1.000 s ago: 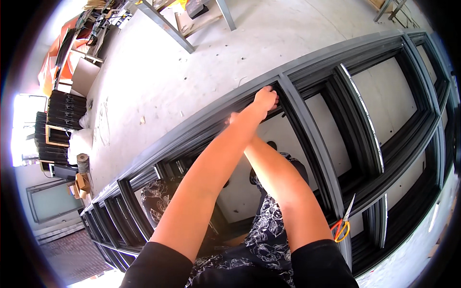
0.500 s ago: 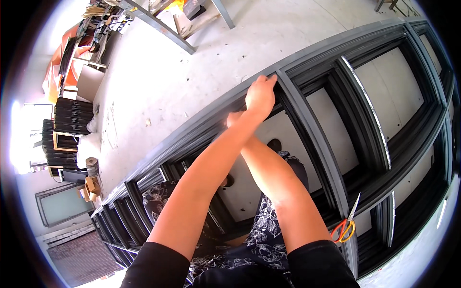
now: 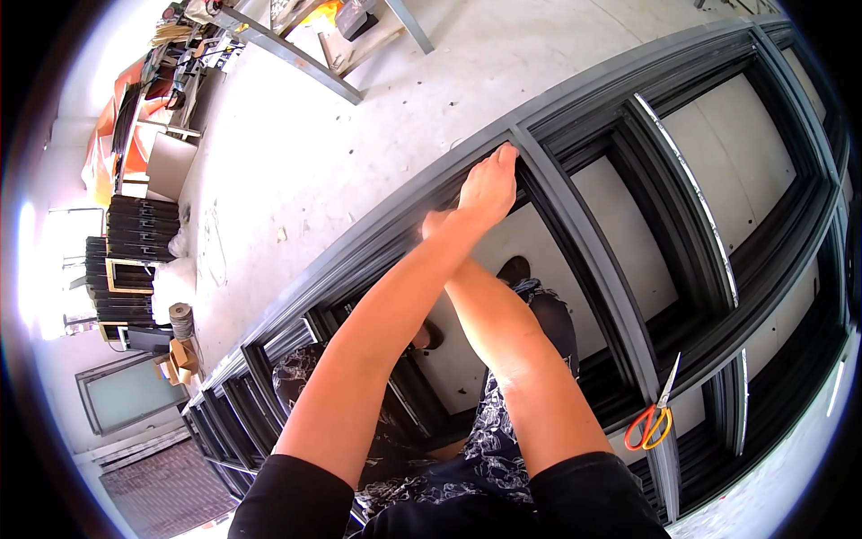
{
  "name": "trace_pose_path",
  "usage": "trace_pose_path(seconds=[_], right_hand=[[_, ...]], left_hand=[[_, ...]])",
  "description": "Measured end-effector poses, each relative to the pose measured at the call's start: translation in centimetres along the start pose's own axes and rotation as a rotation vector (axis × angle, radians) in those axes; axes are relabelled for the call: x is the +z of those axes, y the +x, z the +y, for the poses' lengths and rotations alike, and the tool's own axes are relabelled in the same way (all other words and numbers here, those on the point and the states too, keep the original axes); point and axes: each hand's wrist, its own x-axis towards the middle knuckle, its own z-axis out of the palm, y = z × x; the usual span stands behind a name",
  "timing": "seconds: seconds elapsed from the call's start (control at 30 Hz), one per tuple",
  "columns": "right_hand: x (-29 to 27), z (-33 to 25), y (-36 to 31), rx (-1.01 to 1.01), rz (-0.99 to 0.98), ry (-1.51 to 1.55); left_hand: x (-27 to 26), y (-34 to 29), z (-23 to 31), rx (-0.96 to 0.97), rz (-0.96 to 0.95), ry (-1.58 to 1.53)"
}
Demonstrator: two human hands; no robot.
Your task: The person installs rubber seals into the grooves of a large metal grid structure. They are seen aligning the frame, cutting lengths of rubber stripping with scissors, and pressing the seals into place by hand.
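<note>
My arms cross above a stack of dark grey window frames [image 3: 588, 238]. My left hand [image 3: 489, 186] reaches over to the right, its fingers pressed together at the inner corner where a crossbar meets the far rail. Whatever those fingers hold, if anything, is too small to make out. Beneath my left forearm, my right hand [image 3: 435, 222] lies by the same far rail, a little to the left. Most of it is hidden and its edge is blurred, so its fingers do not show. Scissors [image 3: 651, 422] with orange and yellow handles rest on the near part of the crossbar.
The frames stretch from lower left to upper right around my legs. Beyond them stands a metal-legged bench [image 3: 301, 58]. At the left are stacked black frames [image 3: 142, 229], a spool [image 3: 181, 320], a cardboard box [image 3: 182, 361] and a framed glass panel [image 3: 130, 391].
The view has shifted slightly. My left hand's fingers, raised a bit apart before, are now drawn together and lower at the corner. The right hand stays under the left forearm.
</note>
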Motion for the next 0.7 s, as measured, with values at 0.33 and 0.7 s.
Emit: trace_pose_path(seconds=[0.33,0.7], right_hand=[[0.8,-0.5,-0.1,-0.013,0.006,-0.012],[1.1,-0.4,-0.3,-0.002,0.023,-0.026]], left_hand=[[0.9,0.9,-0.7,0.106,0.120,0.235],[1.7,-1.2,-2.4,0.250,0.130,0.248]])
